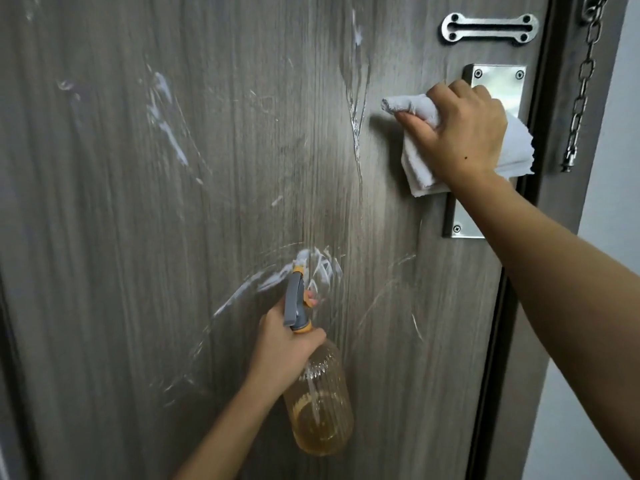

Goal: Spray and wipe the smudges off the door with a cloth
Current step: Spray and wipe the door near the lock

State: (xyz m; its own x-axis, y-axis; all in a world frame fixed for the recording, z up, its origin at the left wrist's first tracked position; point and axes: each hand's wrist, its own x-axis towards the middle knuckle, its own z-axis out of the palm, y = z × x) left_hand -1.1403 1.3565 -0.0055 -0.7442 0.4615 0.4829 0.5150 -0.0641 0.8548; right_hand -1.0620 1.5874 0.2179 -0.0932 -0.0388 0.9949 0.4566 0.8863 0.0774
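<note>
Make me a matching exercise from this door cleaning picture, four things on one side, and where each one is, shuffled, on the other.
Things:
1. cloth
2. spray bottle
3. chain
4. smudges

Places:
A. hanging at the door's right edge
B. streaked across the door
C. held in the left hand
D. held against the door by the right hand

Pairs: 1-D, 2-C, 3-A, 4-B

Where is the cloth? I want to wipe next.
Upper right of the head view: the right hand presses the cloth on the door, beside the metal plate.
</note>
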